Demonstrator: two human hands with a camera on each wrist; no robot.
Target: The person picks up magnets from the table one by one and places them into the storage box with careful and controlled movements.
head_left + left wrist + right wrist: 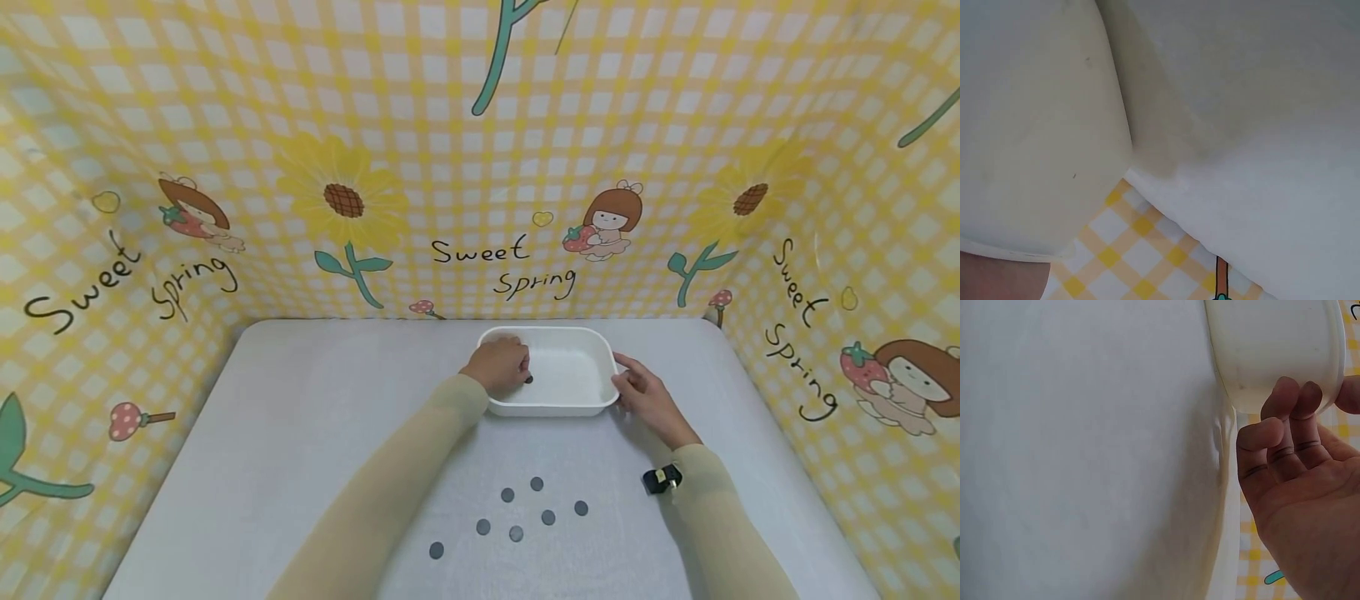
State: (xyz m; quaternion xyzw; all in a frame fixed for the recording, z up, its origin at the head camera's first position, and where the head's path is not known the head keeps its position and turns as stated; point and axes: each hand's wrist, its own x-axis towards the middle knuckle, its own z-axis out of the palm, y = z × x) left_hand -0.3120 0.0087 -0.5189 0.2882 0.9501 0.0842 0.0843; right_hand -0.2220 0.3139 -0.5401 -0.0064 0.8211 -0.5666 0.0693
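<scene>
A white rectangular plastic basin [573,371] with rounded corners stands at the back of the table. My left hand [497,364] reaches over its left side, fingers curled and pointing down inside. At those fingertips shows a small dark disc [528,380], partly hidden by the fingers. My right hand [652,404] holds the basin's right end. In the right wrist view, its curled fingers [1283,397] lie against the outer wall, with the thumb at the rim. Only the basin's side [1041,125] and a sliver of hand [1004,278] appear in the left wrist view.
Several grey discs [516,534] lie scattered on the white-covered table [315,417], nearer to me than the basin. A small black device [662,478] sits at my right wrist. Yellow checked cloth [480,183] walls in the back and both sides.
</scene>
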